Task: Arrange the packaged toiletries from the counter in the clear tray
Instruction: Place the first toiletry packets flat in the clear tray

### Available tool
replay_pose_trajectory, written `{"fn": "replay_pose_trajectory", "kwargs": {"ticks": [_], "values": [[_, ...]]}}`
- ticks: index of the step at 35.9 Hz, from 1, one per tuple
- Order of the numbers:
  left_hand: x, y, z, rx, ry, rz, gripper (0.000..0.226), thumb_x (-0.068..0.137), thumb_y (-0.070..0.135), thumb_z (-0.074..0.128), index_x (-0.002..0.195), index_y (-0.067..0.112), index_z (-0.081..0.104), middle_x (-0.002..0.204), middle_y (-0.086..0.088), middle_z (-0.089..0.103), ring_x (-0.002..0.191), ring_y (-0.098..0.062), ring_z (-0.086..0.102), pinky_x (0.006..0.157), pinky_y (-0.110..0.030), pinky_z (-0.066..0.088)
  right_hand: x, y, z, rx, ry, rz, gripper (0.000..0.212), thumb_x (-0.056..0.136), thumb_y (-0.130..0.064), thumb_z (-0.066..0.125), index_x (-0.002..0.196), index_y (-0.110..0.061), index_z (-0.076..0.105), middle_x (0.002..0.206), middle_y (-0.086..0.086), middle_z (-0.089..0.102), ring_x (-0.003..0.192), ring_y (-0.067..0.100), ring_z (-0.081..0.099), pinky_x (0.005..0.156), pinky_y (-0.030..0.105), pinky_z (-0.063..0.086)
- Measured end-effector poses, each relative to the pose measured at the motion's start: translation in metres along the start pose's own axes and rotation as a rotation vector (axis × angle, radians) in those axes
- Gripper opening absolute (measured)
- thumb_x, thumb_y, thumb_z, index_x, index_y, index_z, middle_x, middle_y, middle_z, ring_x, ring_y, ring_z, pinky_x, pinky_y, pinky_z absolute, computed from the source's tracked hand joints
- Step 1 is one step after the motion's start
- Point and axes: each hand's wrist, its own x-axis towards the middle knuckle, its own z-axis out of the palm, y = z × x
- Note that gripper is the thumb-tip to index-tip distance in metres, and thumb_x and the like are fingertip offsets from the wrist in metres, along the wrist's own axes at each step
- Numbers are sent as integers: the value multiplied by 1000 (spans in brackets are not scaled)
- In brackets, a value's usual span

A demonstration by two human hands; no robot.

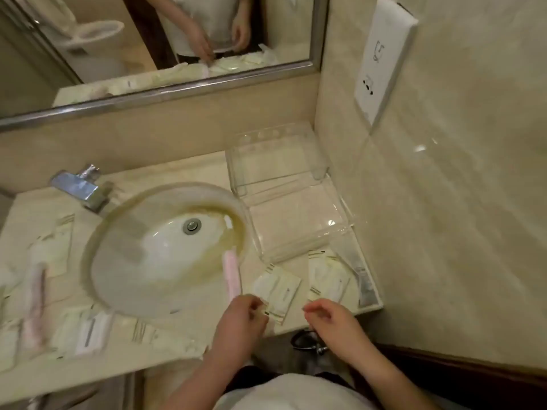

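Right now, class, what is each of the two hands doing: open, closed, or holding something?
Left hand: pinches the corner of a white packet.
Right hand: loosely curled, holds nothing.

Left hand: fingers curled, thumb and fingertips pinching the near corner of a packet.
Left forearm: bare, angled up and to the right.
Right hand: palm down, fingers loosely curled, holding nothing.
Right forearm: bare, angled up and to the left.
Spacing: the 2 hands are near each other, not touching.

Hotel bathrm: sink, mirror, toilet reflected, packaged toiletries.
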Motion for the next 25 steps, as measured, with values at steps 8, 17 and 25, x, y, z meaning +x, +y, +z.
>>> {"fn": "replay_pose_trajectory", "kwargs": {"ticks": [8,17,25], "values": [[26,26,13,322,68,20,46,75,29,75,114,19,53,102,0,61,98,-22,55,79,-35,50,20,-25,3,-386,331,-198,40,87,-27,64,124,-32,51,123,-10,50,93,7,58,78,27,50],[26,-1,-7,-145,134,203,27,77,2,70,84,27,75,92,6,59,90,-9,56,80,-25,46,36,-40,-4,-694,340,12,92,80,-44,73,150,-23,19,160,4,15,134,26,44,97,42,48],[12,13,-36,-607,146,93,66,70,-25,51,80,33,80,120,23,63,112,12,56,91,-6,44,30,-29,-7,-761,344,39,105,70,-46,80,150,-24,15,146,8,30,118,24,56,90,38,50]]}}
